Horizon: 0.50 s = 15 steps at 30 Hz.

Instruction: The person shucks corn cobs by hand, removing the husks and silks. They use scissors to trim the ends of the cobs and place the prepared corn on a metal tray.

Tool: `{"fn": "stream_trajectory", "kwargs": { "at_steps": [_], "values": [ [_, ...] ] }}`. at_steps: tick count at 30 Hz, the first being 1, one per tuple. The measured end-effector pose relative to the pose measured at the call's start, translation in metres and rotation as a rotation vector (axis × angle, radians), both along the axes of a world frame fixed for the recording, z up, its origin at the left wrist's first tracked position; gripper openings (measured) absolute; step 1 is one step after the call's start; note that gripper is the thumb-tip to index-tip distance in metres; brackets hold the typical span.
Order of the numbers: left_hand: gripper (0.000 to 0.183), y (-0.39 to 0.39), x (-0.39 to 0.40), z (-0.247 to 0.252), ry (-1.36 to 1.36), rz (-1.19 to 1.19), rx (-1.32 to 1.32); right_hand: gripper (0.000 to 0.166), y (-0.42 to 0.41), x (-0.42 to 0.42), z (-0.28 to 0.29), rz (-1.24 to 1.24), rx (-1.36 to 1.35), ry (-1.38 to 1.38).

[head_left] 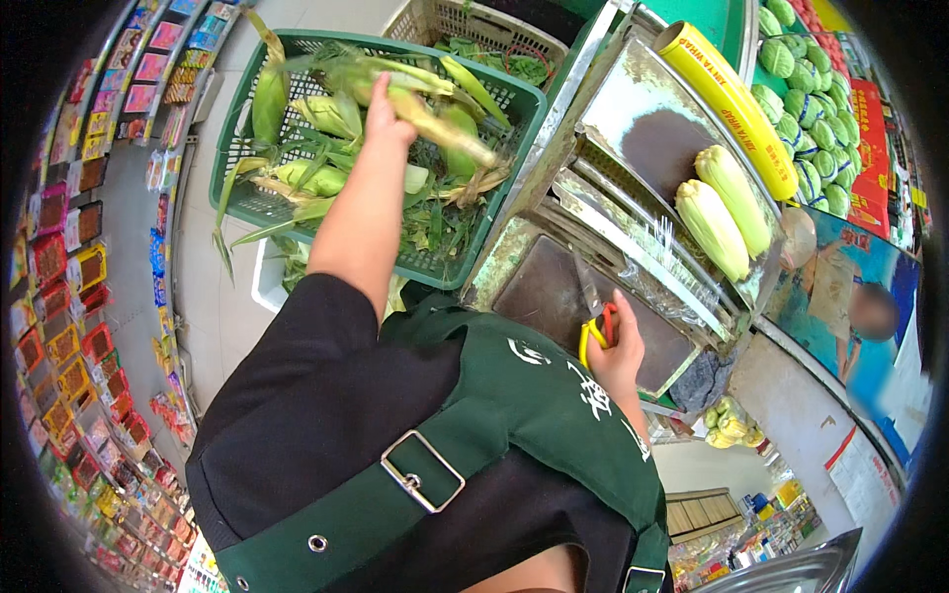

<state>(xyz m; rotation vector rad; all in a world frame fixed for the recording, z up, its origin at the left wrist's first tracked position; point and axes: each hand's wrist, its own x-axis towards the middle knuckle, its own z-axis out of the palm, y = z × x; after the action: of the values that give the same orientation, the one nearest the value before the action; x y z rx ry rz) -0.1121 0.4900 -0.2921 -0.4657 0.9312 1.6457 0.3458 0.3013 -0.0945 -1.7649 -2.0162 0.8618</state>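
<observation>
My left hand (388, 122) grips an ear of corn (437, 130) with husk and stalk, blurred by motion, over a green plastic crate (356, 41). More unhusked corn (315, 179) and loose husk leaves lie in the crate. My right hand (621, 348) holds scissors with red and yellow handles (595, 333). Their blades point over a dark board (534, 285) on the worn wrapping stand. Two trimmed ears of corn in pale green husk (713, 230) (734, 200) rest side by side on the stand's upper plate.
A yellow box of plastic wrap (730, 111) lies along the stand's far edge. Crumpled clear film (667, 274) clings to the stand's rail. Behind the green crate is a beige crate (474, 26) with leafy greens. Packaged goods fill shelves (133, 178) at left; netted cabbages (808, 89) are at right.
</observation>
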Motion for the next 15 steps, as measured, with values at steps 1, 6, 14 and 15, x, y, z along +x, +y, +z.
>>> {"fn": "stream_trajectory", "kwargs": {
  "at_steps": [1,6,14,15],
  "values": [
    [0.051,-0.02,-0.007,0.006,-0.017,-0.044,0.053,0.071,0.004,0.003,0.001,-0.032,-0.088,0.12],
    [0.056,-0.161,-0.005,0.094,0.389,-0.446,-0.095,0.084,0.009,-0.025,0.039,0.063,-0.549,0.814],
    [0.092,-0.332,-0.022,0.261,1.949,-0.962,-0.563,0.084,0.014,-0.118,0.047,0.691,-0.724,0.521],
    [0.092,-0.349,-0.023,0.272,2.021,-0.971,-0.6,0.086,0.011,-0.129,0.048,0.672,-0.773,0.543]
  ]
}}
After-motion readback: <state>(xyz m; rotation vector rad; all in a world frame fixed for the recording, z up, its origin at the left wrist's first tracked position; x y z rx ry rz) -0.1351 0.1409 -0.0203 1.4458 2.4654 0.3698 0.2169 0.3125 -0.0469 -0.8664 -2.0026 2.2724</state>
